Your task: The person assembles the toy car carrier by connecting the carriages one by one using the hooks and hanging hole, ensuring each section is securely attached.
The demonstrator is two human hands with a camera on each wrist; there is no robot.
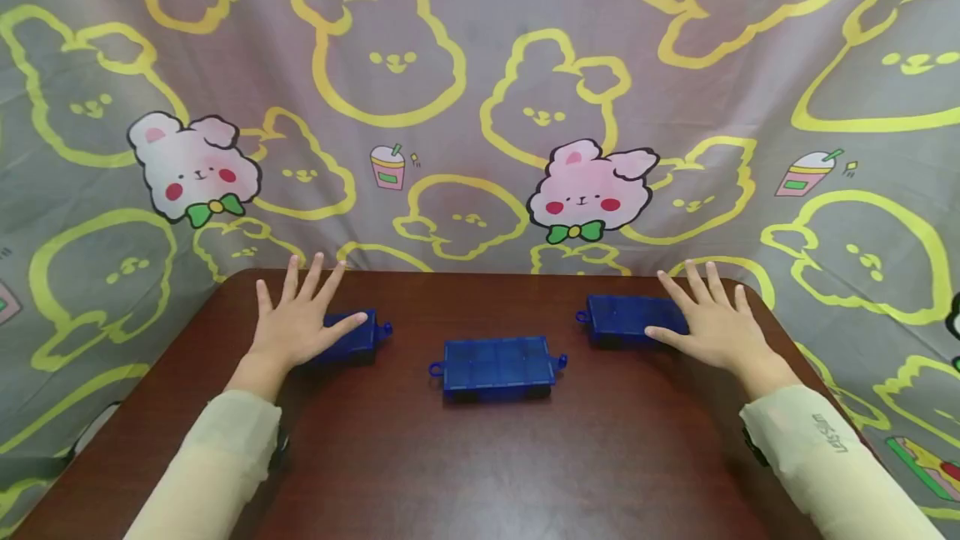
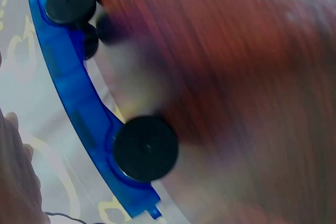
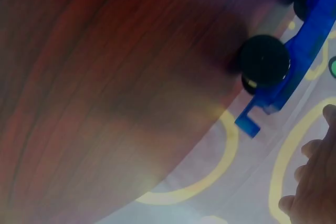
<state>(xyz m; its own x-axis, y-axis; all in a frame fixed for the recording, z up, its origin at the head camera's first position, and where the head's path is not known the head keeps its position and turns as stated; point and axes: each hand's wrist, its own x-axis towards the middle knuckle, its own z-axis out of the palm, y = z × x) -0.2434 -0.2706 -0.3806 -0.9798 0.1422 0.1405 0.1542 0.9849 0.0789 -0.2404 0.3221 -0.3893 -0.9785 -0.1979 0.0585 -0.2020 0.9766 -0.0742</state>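
Observation:
Three blue translucent toy wagons with black wheels are on a dark wooden table. In the head view, the middle wagon (image 1: 498, 367) has a ring at its left end and a knob at its right. My left hand (image 1: 296, 323), fingers spread, is over the left wagon (image 1: 354, 342) and hides part of it. On the other side my right hand (image 1: 716, 323), also spread, covers part of the right wagon (image 1: 618, 317). Both wrist views show a wagon side-on, the left one (image 2: 79, 98) with two large wheels. Whether either hand touches its wagon I cannot tell.
The brown table (image 1: 510, 473) has rounded far corners. Behind and beside it hangs a grey cloth (image 1: 465, 15) printed with yellow outlines and rabbit faces. A dark cable-like thing (image 1: 37, 465) shows beyond the table's left edge.

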